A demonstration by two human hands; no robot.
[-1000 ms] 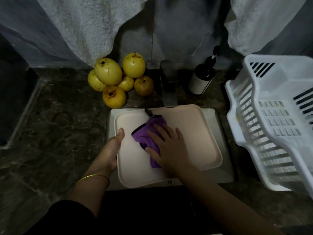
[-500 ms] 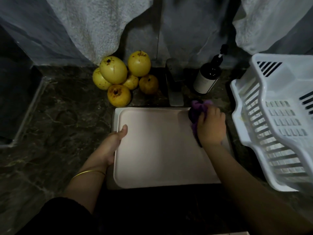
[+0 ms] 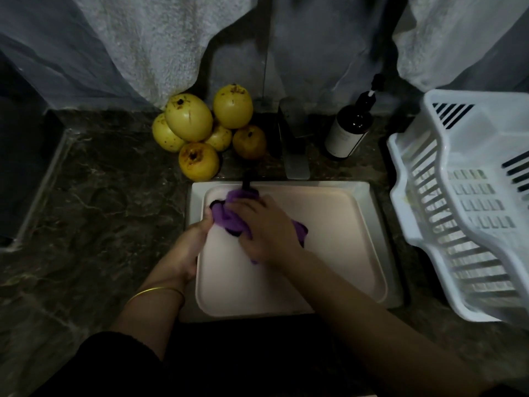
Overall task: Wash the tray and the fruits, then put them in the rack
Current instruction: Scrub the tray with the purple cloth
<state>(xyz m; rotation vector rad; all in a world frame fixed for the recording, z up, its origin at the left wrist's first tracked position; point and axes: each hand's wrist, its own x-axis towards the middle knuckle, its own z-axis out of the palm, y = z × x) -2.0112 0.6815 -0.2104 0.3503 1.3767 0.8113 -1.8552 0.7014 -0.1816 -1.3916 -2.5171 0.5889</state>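
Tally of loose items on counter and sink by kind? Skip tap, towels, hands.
yellow fruits: 6
pink tray: 1
purple cloth: 1
dark bottle: 1
white rack: 1
Total: 10

On the feed I see two bare forearms. Just behind the left hand sits one thin, plain gold bangle. Higher on this same arm begins a black sleeve of soft-looking cloth.
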